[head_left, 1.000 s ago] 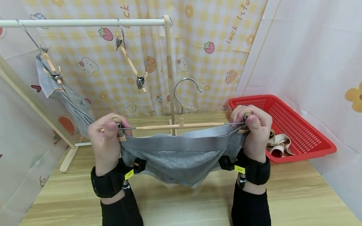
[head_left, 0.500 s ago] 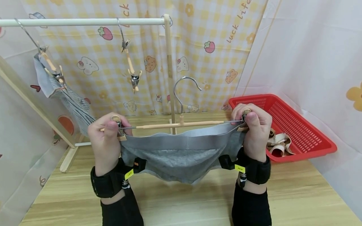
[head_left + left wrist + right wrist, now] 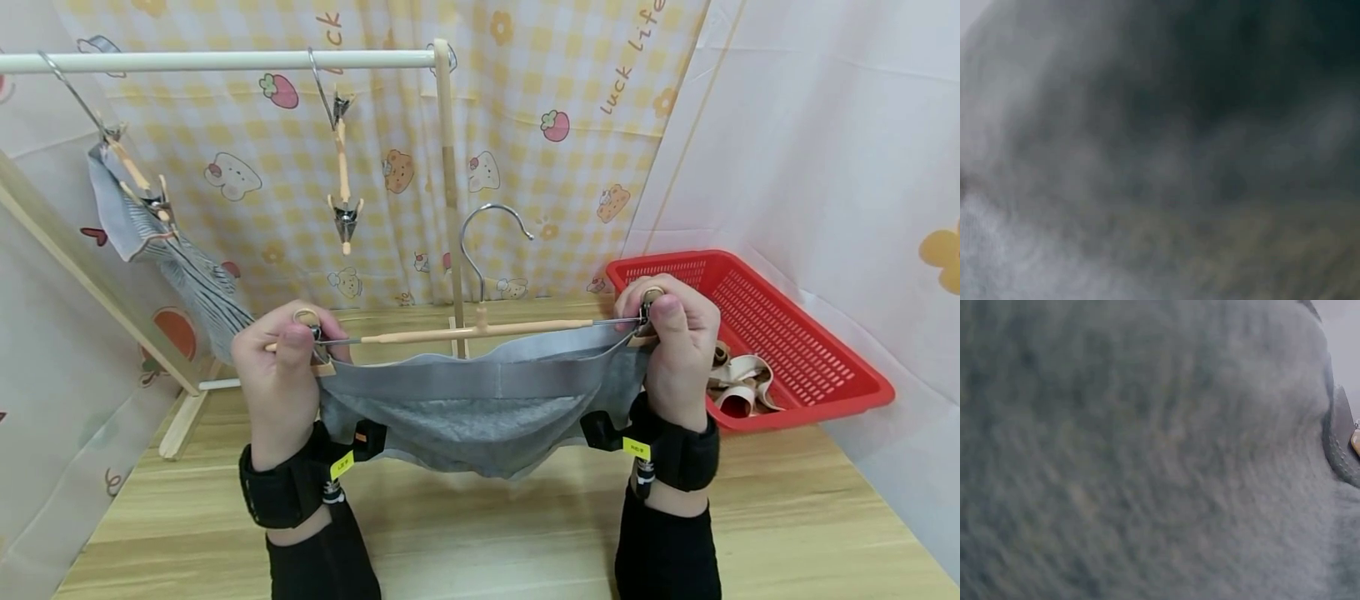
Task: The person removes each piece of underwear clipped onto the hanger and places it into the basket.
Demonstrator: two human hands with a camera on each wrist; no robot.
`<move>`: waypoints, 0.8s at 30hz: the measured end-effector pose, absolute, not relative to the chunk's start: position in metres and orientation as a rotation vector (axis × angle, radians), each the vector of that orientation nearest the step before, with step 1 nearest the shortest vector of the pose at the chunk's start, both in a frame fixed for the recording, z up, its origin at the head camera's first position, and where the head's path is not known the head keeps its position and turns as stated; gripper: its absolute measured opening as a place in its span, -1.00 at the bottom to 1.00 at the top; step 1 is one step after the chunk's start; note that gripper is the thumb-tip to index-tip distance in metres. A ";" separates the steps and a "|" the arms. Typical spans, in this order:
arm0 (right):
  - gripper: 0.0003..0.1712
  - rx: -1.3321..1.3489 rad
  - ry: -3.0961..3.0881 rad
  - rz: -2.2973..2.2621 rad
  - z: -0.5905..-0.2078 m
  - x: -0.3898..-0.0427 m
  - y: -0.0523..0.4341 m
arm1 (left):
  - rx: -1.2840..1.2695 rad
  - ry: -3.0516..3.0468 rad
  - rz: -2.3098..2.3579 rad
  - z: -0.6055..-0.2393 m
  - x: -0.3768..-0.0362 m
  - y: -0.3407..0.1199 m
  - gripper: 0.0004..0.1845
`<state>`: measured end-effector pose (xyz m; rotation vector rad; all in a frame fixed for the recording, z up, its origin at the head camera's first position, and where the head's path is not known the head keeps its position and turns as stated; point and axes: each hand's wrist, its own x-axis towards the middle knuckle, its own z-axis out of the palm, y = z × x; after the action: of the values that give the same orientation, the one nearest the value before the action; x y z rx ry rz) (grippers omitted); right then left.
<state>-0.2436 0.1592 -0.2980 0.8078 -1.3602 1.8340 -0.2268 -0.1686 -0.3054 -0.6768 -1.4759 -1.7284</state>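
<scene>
A wooden clip hanger (image 3: 480, 331) with a metal hook is held level above the table. Grey underwear (image 3: 480, 408) hangs from it by the waistband. My left hand (image 3: 288, 350) pinches the hanger's left clip (image 3: 309, 321), thumb on top. My right hand (image 3: 670, 333) pinches the right clip (image 3: 651, 304) in the same way. Grey fabric (image 3: 1147, 187) fills the left wrist view as a blur. The right wrist view is also filled by the grey fabric (image 3: 1147, 456), with the waistband edge (image 3: 1338, 450) at the right.
A wooden drying rack (image 3: 225, 60) stands behind, with an empty clip hanger (image 3: 342, 179) and a hanger bearing a striped grey garment (image 3: 176, 258). A red basket (image 3: 795, 342) with beige garments (image 3: 738, 383) sits at the right on the wooden table (image 3: 480, 533).
The empty clip hanger on the rack has swung from tilted to nearly vertical. The underwear's lower edge has risen a little. Both hands keep their hold on the clips.
</scene>
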 end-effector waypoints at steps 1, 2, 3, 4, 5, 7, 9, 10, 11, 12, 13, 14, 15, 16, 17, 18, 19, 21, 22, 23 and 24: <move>-0.35 0.805 -1.367 1.835 -0.298 -0.243 0.160 | -0.675 -1.475 -1.729 -0.305 -0.227 -0.169 -0.31; -0.35 0.804 -1.373 1.837 -0.298 -0.243 0.160 | -0.673 -1.474 -1.730 -0.306 -0.227 -0.169 -0.31; -0.36 0.805 -1.378 1.841 -0.298 -0.243 0.160 | -0.672 -1.474 -1.731 -0.306 -0.226 -0.169 -0.31; -0.36 0.809 -1.383 1.847 -0.298 -0.242 0.161 | -0.670 -1.474 -1.731 -0.306 -0.226 -0.169 -0.31; -0.37 0.812 -1.390 1.851 -0.298 -0.242 0.161 | -0.670 -1.472 -1.732 -0.306 -0.226 -0.169 -0.31; -0.38 0.820 -1.410 1.852 -0.298 -0.241 0.162 | -0.670 -1.468 -1.734 -0.306 -0.226 -0.169 -0.31; -0.40 0.838 -1.435 1.852 -0.298 -0.240 0.164 | -0.669 -1.468 -1.732 -0.306 -0.226 -0.169 -0.31; -0.41 0.848 -1.449 1.849 -0.298 -0.240 0.165 | -0.668 -1.464 -1.733 -0.306 -0.226 -0.169 -0.30; -0.42 0.860 -1.464 1.845 -0.298 -0.240 0.166 | -0.669 -1.458 -1.736 -0.306 -0.226 -0.169 -0.30; -0.44 0.876 -1.479 1.844 -0.299 -0.240 0.166 | -0.675 -1.440 -1.750 -0.306 -0.227 -0.168 -0.30; -0.46 0.891 -1.494 1.847 -0.299 -0.240 0.167 | -0.689 -1.411 -1.772 -0.305 -0.227 -0.168 -0.30; -0.48 0.907 -1.507 1.855 -0.300 -0.240 0.168 | -0.707 -1.375 -1.797 -0.305 -0.227 -0.167 -0.30; -0.50 0.919 -1.520 1.862 -0.300 -0.240 0.169 | -0.726 -1.335 -1.826 -0.305 -0.227 -0.166 -0.31; -0.51 0.928 -1.535 1.868 -0.300 -0.240 0.170 | -0.749 -1.291 -1.858 -0.304 -0.227 -0.164 -0.32; -0.53 0.934 -1.547 1.876 -0.301 -0.240 0.170 | -0.771 -1.247 -1.888 -0.304 -0.227 -0.163 -0.33; -0.54 0.939 -1.559 1.882 -0.301 -0.240 0.171 | -0.794 -1.207 -1.914 -0.304 -0.227 -0.162 -0.35; -0.55 0.941 -1.570 1.886 -0.301 -0.240 0.171 | -0.809 -1.178 -1.932 -0.303 -0.227 -0.161 -0.36; -0.55 0.944 -1.585 1.885 -0.301 -0.240 0.172 | -0.823 -1.155 -1.946 -0.302 -0.226 -0.160 -0.37; -0.54 0.947 -1.589 1.882 -0.301 -0.240 0.173 | -0.827 -1.151 -1.947 -0.302 -0.226 -0.159 -0.38; -0.54 0.950 -1.592 1.877 -0.301 -0.240 0.173 | -0.828 -1.151 -1.948 -0.302 -0.226 -0.159 -0.38; -0.53 0.952 -1.593 1.874 -0.301 -0.240 0.173 | -0.830 -1.153 -1.948 -0.302 -0.226 -0.159 -0.38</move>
<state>-0.2404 0.1734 -0.3006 0.9521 -1.5927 1.8740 -0.2256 -0.1590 -0.3017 -0.8302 -1.1529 -1.9478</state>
